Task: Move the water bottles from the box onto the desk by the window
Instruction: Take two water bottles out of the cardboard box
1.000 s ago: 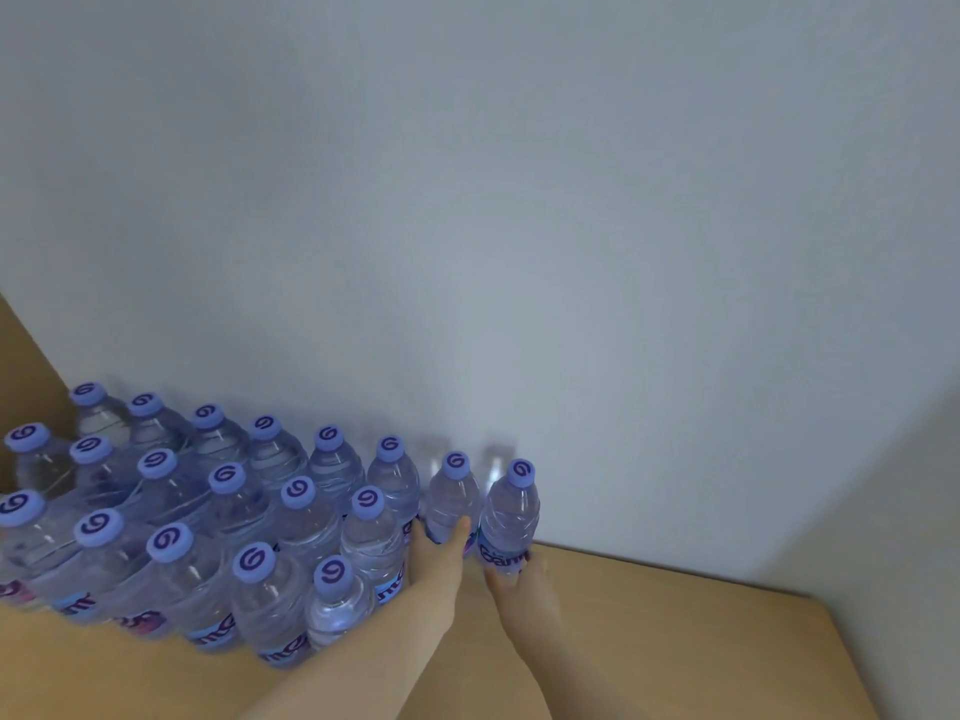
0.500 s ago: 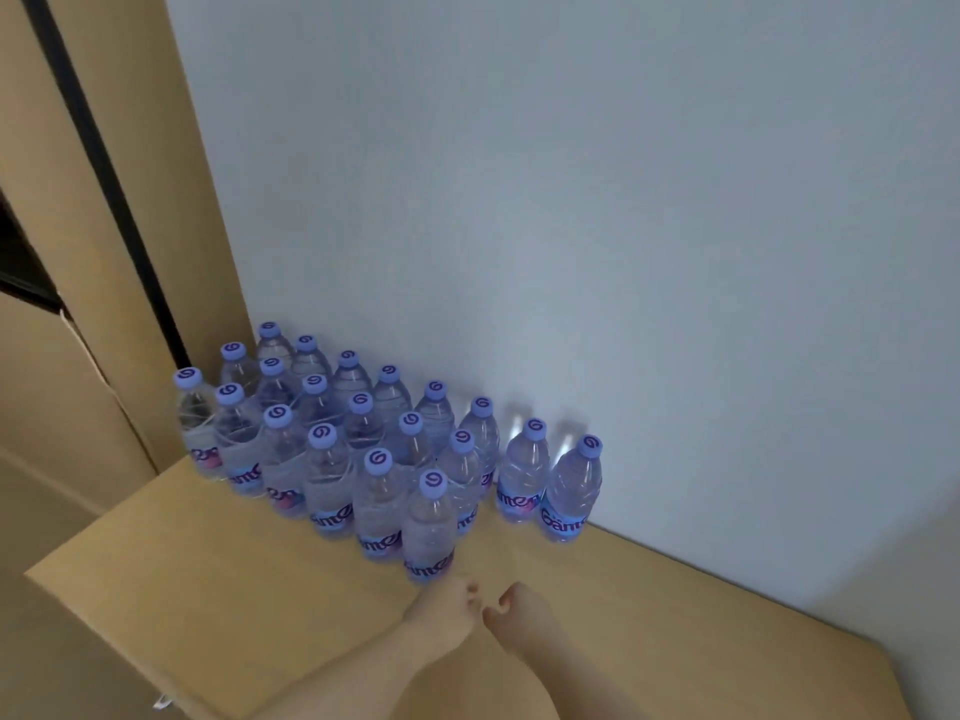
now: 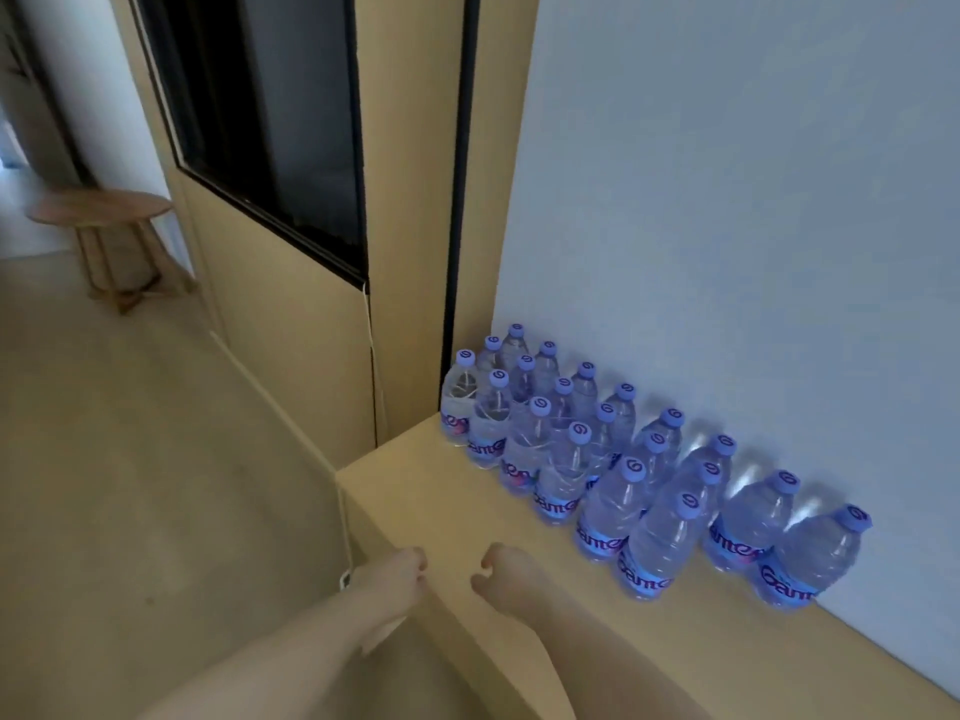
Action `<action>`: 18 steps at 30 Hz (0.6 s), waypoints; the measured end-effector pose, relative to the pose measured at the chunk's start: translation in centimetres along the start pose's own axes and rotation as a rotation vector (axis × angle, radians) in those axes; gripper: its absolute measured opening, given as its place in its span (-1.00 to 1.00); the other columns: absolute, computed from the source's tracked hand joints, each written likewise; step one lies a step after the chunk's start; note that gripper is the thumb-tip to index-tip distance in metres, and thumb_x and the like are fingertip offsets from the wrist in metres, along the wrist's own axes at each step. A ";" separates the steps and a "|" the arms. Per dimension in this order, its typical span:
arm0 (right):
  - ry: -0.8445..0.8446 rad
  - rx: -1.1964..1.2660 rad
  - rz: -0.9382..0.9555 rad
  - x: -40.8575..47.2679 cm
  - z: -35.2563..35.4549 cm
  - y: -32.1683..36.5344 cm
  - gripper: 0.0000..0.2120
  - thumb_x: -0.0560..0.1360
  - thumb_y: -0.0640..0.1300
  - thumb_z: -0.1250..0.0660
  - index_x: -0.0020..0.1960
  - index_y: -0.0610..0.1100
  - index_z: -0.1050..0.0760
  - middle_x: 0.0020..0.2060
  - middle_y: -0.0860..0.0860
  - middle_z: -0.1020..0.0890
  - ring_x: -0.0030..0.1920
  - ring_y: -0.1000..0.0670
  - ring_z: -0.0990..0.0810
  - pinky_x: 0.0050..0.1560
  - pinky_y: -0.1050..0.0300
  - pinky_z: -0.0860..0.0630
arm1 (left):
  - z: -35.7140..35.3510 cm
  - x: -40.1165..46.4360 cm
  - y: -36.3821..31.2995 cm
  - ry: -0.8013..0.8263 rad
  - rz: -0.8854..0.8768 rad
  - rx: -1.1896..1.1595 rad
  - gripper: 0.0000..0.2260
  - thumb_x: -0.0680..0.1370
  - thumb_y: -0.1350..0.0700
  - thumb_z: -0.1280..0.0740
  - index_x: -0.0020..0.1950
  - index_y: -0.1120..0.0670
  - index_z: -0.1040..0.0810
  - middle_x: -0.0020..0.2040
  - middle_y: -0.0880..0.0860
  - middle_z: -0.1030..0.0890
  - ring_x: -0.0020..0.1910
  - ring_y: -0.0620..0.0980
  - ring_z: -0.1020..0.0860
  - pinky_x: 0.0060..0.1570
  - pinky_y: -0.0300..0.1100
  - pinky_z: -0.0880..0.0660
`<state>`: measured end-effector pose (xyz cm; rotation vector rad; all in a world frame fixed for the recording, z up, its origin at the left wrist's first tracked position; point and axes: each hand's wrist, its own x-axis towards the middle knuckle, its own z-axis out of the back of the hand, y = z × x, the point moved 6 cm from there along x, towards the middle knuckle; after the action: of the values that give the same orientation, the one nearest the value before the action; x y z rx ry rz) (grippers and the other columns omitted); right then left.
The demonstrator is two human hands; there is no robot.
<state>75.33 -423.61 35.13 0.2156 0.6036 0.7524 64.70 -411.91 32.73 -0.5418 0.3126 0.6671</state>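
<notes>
Several clear water bottles (image 3: 608,459) with purple caps stand upright in rows on the light wooden desk (image 3: 415,480), against the pale wall. The two at the right end (image 3: 810,553) stand a little apart from the cluster. My left hand (image 3: 395,569) hovers over the desk's front left edge with its fingers loosely curled and nothing in it. My right hand (image 3: 501,571) sits just beside it over the desk, also loosely curled and holding nothing. Both hands are well short of the bottles. The box is out of view.
A dark window (image 3: 270,127) in a beige frame rises left of the desk. A round wooden stool (image 3: 98,210) stands on the floor at the far left. A white cable (image 3: 343,511) runs down the desk's left side.
Both hands let go of the two right-end bottles and drew back towards me. The view pulled away and swung left, bringing the window, floor and stool into sight.
</notes>
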 end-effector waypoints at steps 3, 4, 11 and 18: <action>0.033 -0.043 0.092 2.5 -1.8 7.5 -0.61 0.58 -0.03 -0.21 0.32 -0.23 -0.41 0.27 -0.15 -0.50 0.26 -0.14 -0.48 0.19 0.07 -0.44 | 2.6 -0.9 7.2 0.008 0.084 -0.053 -0.79 0.56 0.06 -0.16 0.02 0.06 -0.57 0.07 0.05 -0.63 0.06 0.06 -0.58 0.02 -0.15 -0.48; 0.036 -0.051 0.122 3.3 -2.5 10.1 -0.63 0.58 -0.04 -0.22 0.29 -0.23 -0.44 0.23 -0.14 -0.52 0.21 -0.13 -0.50 0.17 0.07 -0.46 | 3.4 -1.2 9.7 0.004 0.116 -0.065 -0.82 0.54 0.05 -0.16 -0.10 0.05 -0.54 0.00 0.07 -0.63 -0.02 0.06 -0.57 -0.03 -0.15 -0.47; 0.196 -0.214 0.333 7.3 -8.5 26.7 -0.85 0.59 -0.11 -0.19 -0.10 -0.16 -0.41 -0.24 -0.02 -0.42 -0.11 -0.07 -0.44 -0.23 0.16 -0.38 | 7.6 -5.6 25.6 -0.101 0.382 -0.100 -0.73 0.58 0.07 -0.18 0.16 0.17 -0.53 0.14 0.14 -0.60 0.15 0.09 -0.57 0.09 -0.13 -0.48; 0.345 -0.346 0.461 12.5 -13.1 39.0 -0.79 0.58 -0.03 -0.22 0.05 -0.16 -0.50 0.00 -0.11 -0.57 0.08 -0.13 -0.57 -0.01 0.08 -0.44 | 12.3 -6.5 37.4 -0.132 0.626 -0.169 -0.67 0.58 0.08 -0.14 0.33 0.10 -0.43 0.32 0.10 -0.50 0.32 0.07 -0.46 0.24 -0.12 -0.44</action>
<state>52.38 -387.31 34.34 -0.1053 0.7474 1.3423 36.56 -383.65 31.75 -0.5593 0.3037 1.3392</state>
